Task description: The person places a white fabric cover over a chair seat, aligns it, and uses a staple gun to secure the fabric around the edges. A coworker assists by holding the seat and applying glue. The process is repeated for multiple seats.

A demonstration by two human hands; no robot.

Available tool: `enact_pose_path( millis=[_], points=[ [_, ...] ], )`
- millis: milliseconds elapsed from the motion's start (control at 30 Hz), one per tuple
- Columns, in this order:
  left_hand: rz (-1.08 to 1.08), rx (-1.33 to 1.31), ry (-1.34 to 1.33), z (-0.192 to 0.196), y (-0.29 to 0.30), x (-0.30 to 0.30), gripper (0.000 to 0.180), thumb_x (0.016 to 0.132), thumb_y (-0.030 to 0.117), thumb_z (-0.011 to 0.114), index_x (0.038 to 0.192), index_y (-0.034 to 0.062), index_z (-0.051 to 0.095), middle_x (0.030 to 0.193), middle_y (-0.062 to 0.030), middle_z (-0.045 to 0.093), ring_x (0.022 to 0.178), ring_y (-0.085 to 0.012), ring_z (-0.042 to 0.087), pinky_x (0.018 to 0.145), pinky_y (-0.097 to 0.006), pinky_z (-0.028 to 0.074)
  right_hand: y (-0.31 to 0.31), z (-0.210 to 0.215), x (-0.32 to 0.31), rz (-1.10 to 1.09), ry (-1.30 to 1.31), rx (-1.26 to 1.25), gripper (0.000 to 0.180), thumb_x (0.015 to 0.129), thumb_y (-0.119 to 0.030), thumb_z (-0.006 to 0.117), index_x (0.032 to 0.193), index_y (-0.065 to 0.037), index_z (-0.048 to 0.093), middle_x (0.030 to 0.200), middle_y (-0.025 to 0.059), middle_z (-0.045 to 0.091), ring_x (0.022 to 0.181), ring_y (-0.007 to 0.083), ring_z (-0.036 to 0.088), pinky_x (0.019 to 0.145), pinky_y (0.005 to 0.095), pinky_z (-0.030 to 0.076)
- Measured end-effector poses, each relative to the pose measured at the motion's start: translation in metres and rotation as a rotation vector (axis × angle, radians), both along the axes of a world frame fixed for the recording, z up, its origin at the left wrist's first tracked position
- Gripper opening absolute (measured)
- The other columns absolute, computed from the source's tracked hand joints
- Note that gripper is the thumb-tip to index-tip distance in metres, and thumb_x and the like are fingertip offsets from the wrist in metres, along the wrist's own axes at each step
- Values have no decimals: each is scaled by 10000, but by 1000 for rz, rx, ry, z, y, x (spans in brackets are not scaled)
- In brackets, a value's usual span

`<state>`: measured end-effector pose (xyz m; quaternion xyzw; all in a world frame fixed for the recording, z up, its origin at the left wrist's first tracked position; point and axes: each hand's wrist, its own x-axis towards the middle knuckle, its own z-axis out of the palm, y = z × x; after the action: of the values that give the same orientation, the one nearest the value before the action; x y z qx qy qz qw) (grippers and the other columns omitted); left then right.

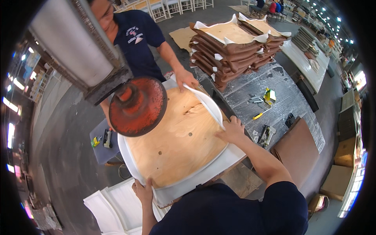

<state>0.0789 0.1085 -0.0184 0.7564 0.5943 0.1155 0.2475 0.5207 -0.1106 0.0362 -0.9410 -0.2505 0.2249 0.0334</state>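
A wooden seat board point(176, 137) lies on a white foam and cover sheet point(219, 162) in front of me. My left hand point(143, 190) grips the near left edge of the white cover. My right hand point(232, 130) presses on the board's right edge, holding a folded-up strip of white cover point(207, 102). A co-worker's hand point(185, 78) holds the far edge of the cover. A round rust-red press disc point(137, 106) hangs over the board's left part.
A stack of brown upholstered seats point(231, 47) sits on the grey worktable point(282, 98), along with staplers and small tools point(266, 133). White foam pieces point(113, 207) lie at lower left. A brown panel point(295, 150) leans at right.
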Motion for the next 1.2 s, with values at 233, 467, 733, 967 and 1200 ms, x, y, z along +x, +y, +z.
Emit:
enact_pose_path(
  millis=[233, 467, 733, 967, 1200],
  points=[
    [45, -42, -258, 3, -8, -3, 615, 961, 494, 842, 1266, -15, 682, 1157, -256, 703, 1073, -468, 693, 926, -526, 546, -3, -24, 5, 15, 13, 152, 809, 860, -682, 837, 1373, -70, 705, 1341, 249, 681, 1313, 450, 648, 1103, 605, 516],
    [43, -15, -55, 9, -18, 0, 463, 1023, 408, 782, 1181, -19, 699, 1143, -249, 701, 1019, -474, 691, 877, -520, 549, -13, -42, 8, 90, -12, 214, 757, 875, -626, 856, 1264, 3, 697, 1282, 281, 738, 1206, 480, 716, 1000, 576, 574],
    [675, -862, -1232, -23, -92, -85, 352, 1168, 293, 523, 1349, 13, 634, 1040, -128, 686, 1009, -263, 690, 1016, -460, 609, -15, -50, 10, 147, -29, 297, 735, 926, -623, 828, 1281, 4, 679, 1184, 299, 754, 1144, 520, 723, 969, 588, 571],
    [610, -1348, -1251, -30, -133, -26, 405, 994, 35, 770, 1377, -8, 646, 1235, -197, 735, 1181, -349, 741, 1081, -507, 626, -10, -44, 7, 140, 1, 212, 714, 971, -566, 815, 1423, -34, 666, 1249, 293, 770, 1176, 515, 730, 993, 563, 575],
    [29, -621, -746, -53, -137, -23, 352, 1048, 67, 732, 1394, 5, 711, 1330, -182, 757, 1215, -332, 736, 1050, -474, 602, -7, -41, 13, 207, 3, 278, 701, 970, -529, 816, 1438, -33, 654, 1254, 294, 769, 1198, 499, 729, 1009, 553, 573]
  ],
)
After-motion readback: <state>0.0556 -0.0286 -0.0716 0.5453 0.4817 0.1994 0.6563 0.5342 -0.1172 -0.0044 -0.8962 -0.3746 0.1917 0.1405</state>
